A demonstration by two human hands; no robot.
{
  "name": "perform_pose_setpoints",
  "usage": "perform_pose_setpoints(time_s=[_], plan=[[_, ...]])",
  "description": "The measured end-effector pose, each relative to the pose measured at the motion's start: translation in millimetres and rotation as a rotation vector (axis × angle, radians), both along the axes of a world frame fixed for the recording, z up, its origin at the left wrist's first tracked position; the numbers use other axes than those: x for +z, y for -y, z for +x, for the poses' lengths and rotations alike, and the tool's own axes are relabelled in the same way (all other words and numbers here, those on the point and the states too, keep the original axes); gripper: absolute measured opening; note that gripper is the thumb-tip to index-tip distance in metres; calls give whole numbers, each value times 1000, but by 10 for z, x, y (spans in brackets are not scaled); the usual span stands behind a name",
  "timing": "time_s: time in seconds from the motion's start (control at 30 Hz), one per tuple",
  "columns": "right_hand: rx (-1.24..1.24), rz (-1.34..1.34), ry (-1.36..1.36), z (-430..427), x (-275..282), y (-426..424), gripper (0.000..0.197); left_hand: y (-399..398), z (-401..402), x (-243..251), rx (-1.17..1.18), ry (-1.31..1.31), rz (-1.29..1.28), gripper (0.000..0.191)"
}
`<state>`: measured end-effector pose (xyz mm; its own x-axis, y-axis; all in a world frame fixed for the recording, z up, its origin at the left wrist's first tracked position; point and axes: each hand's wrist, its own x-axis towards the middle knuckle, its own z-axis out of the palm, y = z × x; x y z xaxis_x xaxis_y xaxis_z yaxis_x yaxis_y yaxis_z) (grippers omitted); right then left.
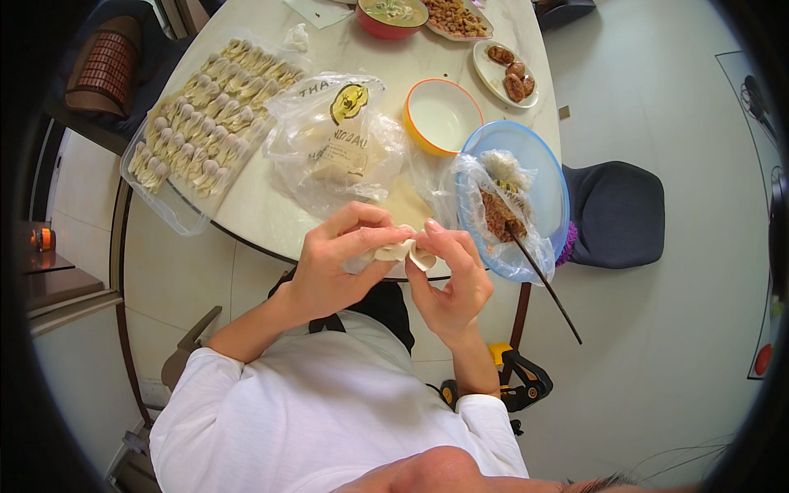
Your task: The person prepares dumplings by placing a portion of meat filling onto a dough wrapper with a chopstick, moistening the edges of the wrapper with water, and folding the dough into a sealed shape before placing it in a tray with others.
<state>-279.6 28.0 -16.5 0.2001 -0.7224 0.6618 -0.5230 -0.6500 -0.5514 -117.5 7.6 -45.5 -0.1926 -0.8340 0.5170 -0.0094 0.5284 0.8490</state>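
Above the table's near edge, my left hand [339,259] and my right hand [453,271] pinch one wonton [397,249] of pale dough between thumbs and fingers. Its filling is hidden. Just beyond lie flat wonton wrappers [405,200], partly beside a clear plastic bag [333,148] that bears writing. On the left, rows of folded wontons [203,123] fill a clear plastic tray [191,222]. To the right, a blue plastic basin [551,185] holds an open bag with minced filling [500,215], and a dark chopstick [545,283] sticks out of it over the rim.
An orange-rimmed bowl [444,114] stands beyond my right hand. Farther back are a red bowl of soup [391,28], a dish of brown food [456,18] and a white plate [487,71] with browned pieces. A dark chair [616,215] stands at the right, beyond the marble-look table's edge.
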Motion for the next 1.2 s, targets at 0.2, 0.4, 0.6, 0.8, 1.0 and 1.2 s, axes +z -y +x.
perform_pose_setpoints(time_s=[0.2,0.4,0.6,0.8,1.0,1.2], plan=[[20,136,187,-56,-7,-26,54,7,63,-73,-145,-237,375,26],[67,170,249,-73,-51,5,54,20,40,-76,-198,-338,374,26],[14,26,0,-15,23,26,55,17,24,-66,1,-3,69,29],[-5,-18,-108,18,64,43,55,8,34,45,-51,35,92,31],[46,2,-78,27,84,44,50,18,33,-108,-244,-333,468,21],[-78,67,73,-77,79,-91,43,49,103,-178,-327,-595,704,11]])
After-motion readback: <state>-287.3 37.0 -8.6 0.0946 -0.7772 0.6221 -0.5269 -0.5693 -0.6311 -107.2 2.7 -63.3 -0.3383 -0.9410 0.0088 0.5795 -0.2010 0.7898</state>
